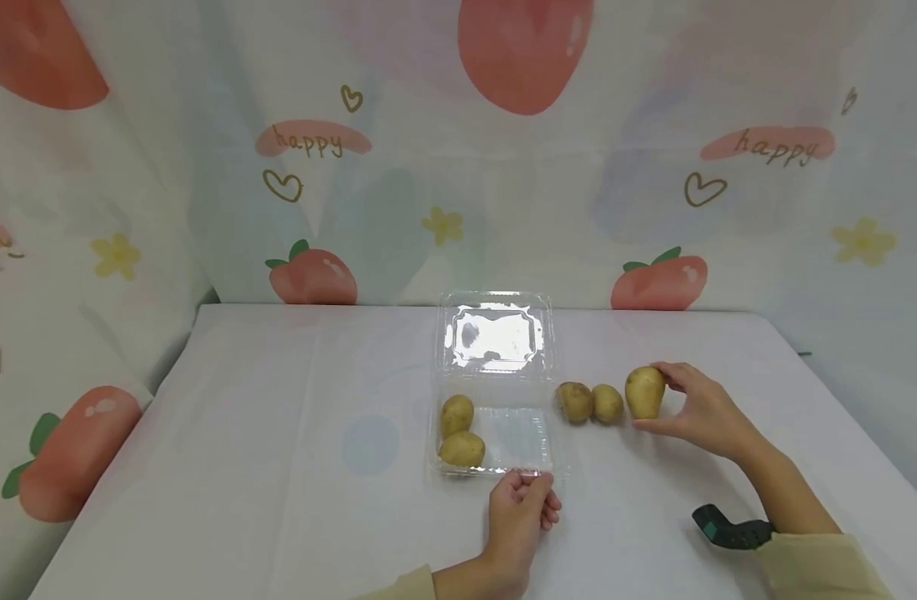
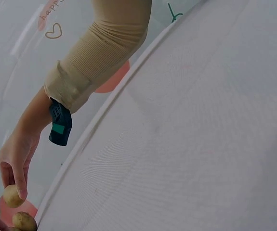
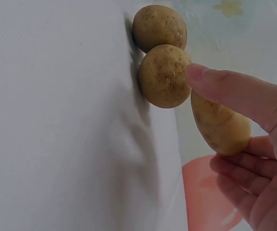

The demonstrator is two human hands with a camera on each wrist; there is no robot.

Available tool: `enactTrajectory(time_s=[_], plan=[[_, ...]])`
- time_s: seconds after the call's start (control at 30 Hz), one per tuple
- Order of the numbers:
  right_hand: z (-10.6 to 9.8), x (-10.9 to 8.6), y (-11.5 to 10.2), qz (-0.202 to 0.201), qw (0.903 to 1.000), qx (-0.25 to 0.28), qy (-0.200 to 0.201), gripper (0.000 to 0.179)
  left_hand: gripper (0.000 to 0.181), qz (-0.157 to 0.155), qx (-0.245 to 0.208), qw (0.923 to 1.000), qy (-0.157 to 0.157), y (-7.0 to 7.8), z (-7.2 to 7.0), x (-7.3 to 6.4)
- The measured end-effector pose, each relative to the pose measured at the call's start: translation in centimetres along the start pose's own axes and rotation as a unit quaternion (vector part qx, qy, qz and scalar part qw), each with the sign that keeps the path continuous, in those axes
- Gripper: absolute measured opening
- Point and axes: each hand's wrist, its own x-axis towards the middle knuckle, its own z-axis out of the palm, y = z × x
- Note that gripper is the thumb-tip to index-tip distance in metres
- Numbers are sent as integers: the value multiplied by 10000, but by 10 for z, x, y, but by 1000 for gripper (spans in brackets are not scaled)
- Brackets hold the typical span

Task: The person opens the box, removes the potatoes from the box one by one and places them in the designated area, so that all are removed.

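Observation:
My right hand (image 1: 709, 412) pinches a potato (image 1: 644, 392) between thumb and fingers. In the right wrist view that potato (image 3: 220, 122) appears lifted off the table. To its left, two more potatoes, a browner potato (image 1: 575, 402) and a small potato (image 1: 607, 403), sit side by side on the table. A clear plastic clamshell box (image 1: 496, 472) stands with its lid (image 1: 496, 367) folded back. Inside, along its left side, lie an upper potato (image 1: 457, 415) and a lower potato (image 1: 462, 449). My left hand (image 1: 520, 521) has curled fingers and grips the box's front rim near the right corner.
A white cloth (image 1: 241, 467) covers the table. Behind it hangs a printed curtain (image 1: 398, 208) with fruit and "happy" lettering. A black device (image 1: 732, 531) sits at the right wrist, by the sleeve (image 1: 819, 562).

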Motion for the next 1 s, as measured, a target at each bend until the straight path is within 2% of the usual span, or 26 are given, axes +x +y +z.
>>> enactTrajectory(time_s=[0.3, 0.53, 1.0], plan=[[1, -2, 7, 514, 9976, 96, -453, 86, 8, 55, 8, 10000, 21, 1, 0, 0], [3, -1, 12, 377, 9981, 29, -495, 84, 9, 23, 33, 10000, -10, 0, -1, 0], [5, 3, 17, 450, 9963, -108, -719, 85, 9, -6, 95, 10000, 8, -1, -1, 1]])
